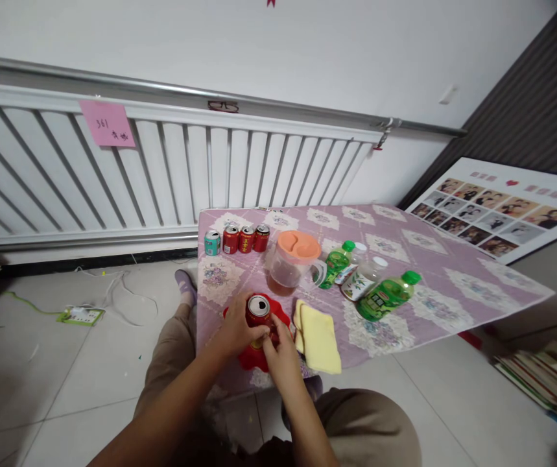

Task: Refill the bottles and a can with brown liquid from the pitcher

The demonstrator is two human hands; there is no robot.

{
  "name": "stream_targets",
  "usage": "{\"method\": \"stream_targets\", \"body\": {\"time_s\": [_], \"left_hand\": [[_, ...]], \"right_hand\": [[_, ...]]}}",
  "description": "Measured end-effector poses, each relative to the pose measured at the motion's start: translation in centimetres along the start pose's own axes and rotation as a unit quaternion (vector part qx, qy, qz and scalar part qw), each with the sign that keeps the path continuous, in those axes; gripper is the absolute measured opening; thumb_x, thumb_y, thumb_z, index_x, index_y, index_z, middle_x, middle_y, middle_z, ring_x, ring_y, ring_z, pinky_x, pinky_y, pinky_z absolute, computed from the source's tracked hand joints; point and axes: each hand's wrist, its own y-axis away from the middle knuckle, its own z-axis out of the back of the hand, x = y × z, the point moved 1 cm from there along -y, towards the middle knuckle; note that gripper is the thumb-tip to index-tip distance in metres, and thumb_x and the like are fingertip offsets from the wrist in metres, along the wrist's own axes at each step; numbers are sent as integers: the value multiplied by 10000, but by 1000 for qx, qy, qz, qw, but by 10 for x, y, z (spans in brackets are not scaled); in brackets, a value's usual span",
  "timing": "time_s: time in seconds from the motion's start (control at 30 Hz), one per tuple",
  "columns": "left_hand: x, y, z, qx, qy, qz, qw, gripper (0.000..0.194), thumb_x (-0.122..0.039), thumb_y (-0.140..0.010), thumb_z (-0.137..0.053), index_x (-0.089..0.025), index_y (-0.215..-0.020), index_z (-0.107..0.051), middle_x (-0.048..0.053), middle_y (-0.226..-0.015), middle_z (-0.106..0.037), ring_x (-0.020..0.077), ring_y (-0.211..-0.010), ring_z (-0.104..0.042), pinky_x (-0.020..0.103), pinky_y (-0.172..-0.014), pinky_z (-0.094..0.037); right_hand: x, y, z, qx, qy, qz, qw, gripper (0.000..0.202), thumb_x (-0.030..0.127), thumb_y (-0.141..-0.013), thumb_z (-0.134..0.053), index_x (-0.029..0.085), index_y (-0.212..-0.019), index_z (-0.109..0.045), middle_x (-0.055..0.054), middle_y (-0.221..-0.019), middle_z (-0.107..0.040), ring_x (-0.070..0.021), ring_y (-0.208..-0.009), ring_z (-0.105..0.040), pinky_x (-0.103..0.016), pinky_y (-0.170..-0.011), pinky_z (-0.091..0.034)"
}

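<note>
A red drink can (259,307), its top opened, stands upright over a red scalloped mat or dish (253,360) at the near edge of the table. My left hand (237,324) is wrapped round the can's left side, thumb across the front. From the right, my right hand (279,345) closes its thumb and fingers on the can's lower right side; part of its grip is hidden. A folded yellow cloth (321,337) lies just right of my right hand. Behind the can is a clear pitcher (284,269) with an orange lid and some brownish liquid inside.
Several cans, among them a teal can (213,243) and a red can (230,240), line the table's back left. Green-capped bottles (386,297) and a white-capped bottle (360,280) stand or lean to the right. A radiator (253,168) runs behind the tablecloth-covered table (458,259).
</note>
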Motion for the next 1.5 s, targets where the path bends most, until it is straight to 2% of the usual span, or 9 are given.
{"method": "stream_targets", "body": {"time_s": [0.2,0.4,0.53,0.67,0.77,0.87,1.03,1.23,1.5], "left_hand": [[-5,-5,3,-4,2,15,1000,690,-112,-720,-812,-200,-1344,-533,108,-1362,-649,301,-1295,-616,492,-1161,-454],[-8,-2,10,12,12,15,1000,683,-105,-715,-819,-215,-1336,-556,92,-1363,-662,312,-1297,-617,510,-1165,-453],[-3,-2,7,15,27,9,1000,679,-121,-730,-807,-223,-1349,-547,96,-1384,-649,311,-1316,-608,529,-1171,-447],[2,-2,3,10,35,-4,999,653,-132,-756,-787,-227,-1356,-547,101,-1369,-655,304,-1291,-623,522,-1165,-457],[4,-2,2,6,39,-7,999,653,-133,-763,-788,-237,-1359,-542,97,-1374,-655,301,-1298,-620,518,-1171,-452],[2,-1,3,4,41,5,999,670,-120,-760,-789,-222,-1370,-530,105,-1388,-650,295,-1305,-618,510,-1169,-453],[-6,0,6,8,38,29,999,655,-116,-754,-803,-209,-1348,-545,108,-1359,-672,304,-1283,-628,502,-1148,-464],[-8,-2,6,8,39,37,999,658,-98,-731,-797,-207,-1331,-551,111,-1347,-673,306,-1272,-633,500,-1142,-466],[2,-2,2,2,39,13,999,667,-116,-747,-793,-224,-1348,-525,102,-1382,-648,294,-1316,-613,505,-1169,-446]], "right_hand": [[-3,-16,27,-54,-21,-25,998,512,483,-835,-653,209,-1262,-722,-154,-1295,-734,-318,-1207,-682,-508,-1086,-519],[-9,-66,75,-155,-53,-63,984,663,592,-841,-633,187,-1365,-616,-178,-1388,-669,-326,-1277,-626,-520,-1114,-464],[-2,-106,95,-177,-82,-64,979,732,635,-788,-669,202,-1374,-598,-151,-1405,-660,-310,-1284,-612,-471,-1083,-474],[6,-139,98,-155,-116,-89,977,621,702,-743,-695,243,-1161,-709,-95,-1254,-744,-290,-1143,-670,-387,-868,-542],[9,-155,93,-129,-146,-113,974,589,774,-689,-711,237,-931,-736,-69,-987,-787,-255,-939,-707,-323,-702,-516],[11,-166,88,-115,-176,-124,970,619,817,-622,-745,233,-824,-707,-43,-818,-755,-210,-778,-693,-277,-598,-461],[22,-177,77,-125,-216,-116,961,630,820,-544,-782,243,-732,-612,27,-641,-648,-153,-602,-608,-254,-511,-388],[51,-183,67,-164,-223,-87,957,576,754,-557,-795,248,-688,-551,76,-549,-549,-121,-520,-506,-258,-502,-367],[121,-185,112,-125,-178,-8,976,567,751,-631,-774,260,-569,-497,65,-500,-475,-120,-484,-467,-286,-497,-419]]}}
